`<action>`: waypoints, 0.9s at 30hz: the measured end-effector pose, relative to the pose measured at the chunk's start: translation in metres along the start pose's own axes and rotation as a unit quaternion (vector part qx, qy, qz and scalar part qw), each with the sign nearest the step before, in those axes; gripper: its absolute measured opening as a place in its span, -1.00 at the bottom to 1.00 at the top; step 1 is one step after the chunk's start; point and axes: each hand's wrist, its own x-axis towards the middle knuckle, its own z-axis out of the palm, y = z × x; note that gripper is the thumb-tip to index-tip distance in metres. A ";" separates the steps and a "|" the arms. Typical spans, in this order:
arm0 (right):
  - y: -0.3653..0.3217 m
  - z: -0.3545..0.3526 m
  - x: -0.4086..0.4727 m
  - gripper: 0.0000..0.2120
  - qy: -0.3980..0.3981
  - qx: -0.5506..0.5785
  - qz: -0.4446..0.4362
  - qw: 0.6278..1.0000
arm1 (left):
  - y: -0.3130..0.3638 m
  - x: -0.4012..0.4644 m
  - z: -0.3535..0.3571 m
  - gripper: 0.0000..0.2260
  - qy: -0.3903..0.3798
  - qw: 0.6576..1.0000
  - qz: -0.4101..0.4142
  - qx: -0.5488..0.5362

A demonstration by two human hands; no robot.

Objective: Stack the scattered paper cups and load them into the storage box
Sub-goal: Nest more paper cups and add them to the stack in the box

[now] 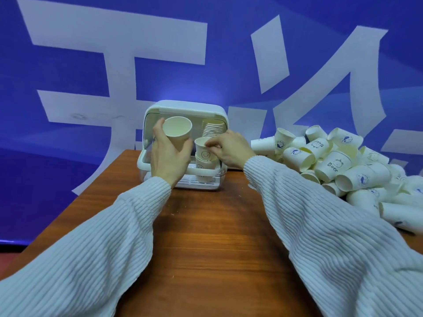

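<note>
A white storage box (160, 163) with a raised lid stands at the table's far edge, its front open toward me. My left hand (168, 161) grips a single paper cup (177, 130) in front of the box, mouth tilted toward me. My right hand (229, 148) pinches the rim of the top cup of a short stack (204, 161) standing at the box's opening. A taller stack of cups (212, 129) stands inside the box at the back right. A large heap of scattered cups (338, 165) lies on the table to the right.
The wooden table (217, 236) stretches from me to the box. Its left edge runs diagonally beside the box. A blue wall with large white characters (119, 53) rises right behind the box and the heap.
</note>
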 end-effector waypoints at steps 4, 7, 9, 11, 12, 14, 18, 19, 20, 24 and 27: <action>-0.002 0.024 -0.012 -0.71 -0.068 -0.008 -0.017 0.997 | -0.001 0.005 0.003 -0.35 -0.026 1.000 -0.009 -0.001; -0.002 0.031 -0.016 -0.69 -0.075 -0.001 -0.018 0.997 | -0.002 0.013 0.010 -0.34 -0.046 0.999 0.003 0.013; 0.000 0.030 -0.017 -0.67 -0.072 0.026 -0.011 0.997 | -0.001 0.020 0.017 -0.34 -0.066 0.997 0.016 0.025; 0.003 0.031 -0.022 -0.67 -0.030 0.072 0.012 0.997 | 0.001 0.027 0.025 -0.35 -0.089 0.995 0.029 0.026; 0.004 0.031 -0.026 -0.67 0.002 0.090 0.024 0.996 | 0.003 0.030 0.029 -0.35 -0.100 0.994 0.035 0.029; 0.007 0.032 -0.034 -0.70 0.052 0.112 0.038 0.992 | 0.006 0.035 0.037 -0.34 -0.130 0.990 0.041 0.042; 0.016 0.028 -0.049 -0.72 0.072 0.111 0.033 0.991 | 0.002 0.042 0.049 -0.32 -0.195 0.973 0.053 0.107; 0.019 0.027 -0.051 -0.73 0.075 0.109 0.031 0.991 | -0.002 0.041 0.052 -0.32 -0.218 0.965 0.048 0.137; 0.022 0.027 -0.054 -0.74 0.078 0.110 0.030 0.990 | -0.007 0.040 0.054 -0.34 -0.237 0.955 0.037 0.174; 0.034 0.026 -0.061 -0.77 0.094 0.117 0.046 0.988 | -0.020 0.029 0.055 -0.28 -0.296 0.904 0.003 0.307; 0.043 0.026 -0.068 -0.76 0.100 0.119 0.068 0.985 | -0.026 0.024 0.058 -0.33 -0.310 0.897 0.012 0.316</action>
